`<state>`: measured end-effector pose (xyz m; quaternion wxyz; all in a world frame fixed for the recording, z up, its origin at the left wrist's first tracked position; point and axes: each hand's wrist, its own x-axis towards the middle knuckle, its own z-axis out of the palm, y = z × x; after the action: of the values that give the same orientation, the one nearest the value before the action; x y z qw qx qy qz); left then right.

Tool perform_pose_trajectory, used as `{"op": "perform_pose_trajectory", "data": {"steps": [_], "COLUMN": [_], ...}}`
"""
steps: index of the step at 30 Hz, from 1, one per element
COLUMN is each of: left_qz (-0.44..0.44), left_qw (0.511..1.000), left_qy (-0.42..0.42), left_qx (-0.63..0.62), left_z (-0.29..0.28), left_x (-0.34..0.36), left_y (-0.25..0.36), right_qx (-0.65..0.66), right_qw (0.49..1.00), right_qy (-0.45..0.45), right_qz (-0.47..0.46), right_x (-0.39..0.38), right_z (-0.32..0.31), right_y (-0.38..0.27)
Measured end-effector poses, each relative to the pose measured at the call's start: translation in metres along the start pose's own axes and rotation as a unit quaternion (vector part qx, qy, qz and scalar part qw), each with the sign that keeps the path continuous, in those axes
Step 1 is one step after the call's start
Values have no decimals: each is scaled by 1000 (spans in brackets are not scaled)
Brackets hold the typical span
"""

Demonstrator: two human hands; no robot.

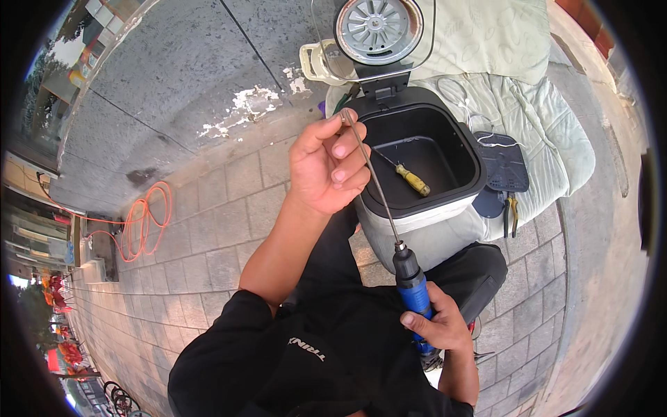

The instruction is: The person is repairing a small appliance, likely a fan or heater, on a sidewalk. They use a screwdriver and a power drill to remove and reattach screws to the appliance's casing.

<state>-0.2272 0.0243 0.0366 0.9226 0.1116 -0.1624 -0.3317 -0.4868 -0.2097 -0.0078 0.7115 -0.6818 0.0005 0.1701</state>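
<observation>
My right hand point(445, 320) is wrapped round a blue and black power screwdriver point(415, 295) that points up and away from me. A long thin metal bit point(379, 184) runs from its chuck up to my left hand point(326, 163). There the thumb and forefinger pinch the bit's tip; whether a small screw sits there is too small to tell. Just beyond stands an open appliance point(417, 208) with a white outside and a black square cavity. Inside the cavity lies a screwdriver with a yellow handle point(413, 179).
A round slotted metal plate point(379, 31) is on the appliance's raised, hinged part. To the right, a pale quilted cushion point(556, 139) bears a dark panel point(501, 163) and pliers point(511, 215). An orange hose point(146, 219) lies coiled on the paving by the grey wall point(180, 90).
</observation>
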Motion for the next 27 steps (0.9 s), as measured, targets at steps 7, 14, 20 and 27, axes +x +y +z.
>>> {"op": "perform_pose_trajectory", "data": {"steps": [7, 14, 20, 27], "left_qz": [6, 24, 40, 47], "left_qw": [1000, 998, 998, 994], "left_qy": [-29, -63, -15, -28], "left_qx": [-2, 9, 56, 95], "left_z": [11, 15, 25, 24], "left_x": [-18, -32, -44, -51], "left_y": [12, 13, 16, 19], "right_qx": [40, 34, 32, 91], "right_qw": [999, 999, 999, 993], "right_qy": [-6, -22, -34, -74], "right_qz": [32, 22, 21, 28], "right_x": [-15, -18, -21, -21], "right_z": [17, 27, 32, 32], "right_y": [14, 12, 16, 18]}}
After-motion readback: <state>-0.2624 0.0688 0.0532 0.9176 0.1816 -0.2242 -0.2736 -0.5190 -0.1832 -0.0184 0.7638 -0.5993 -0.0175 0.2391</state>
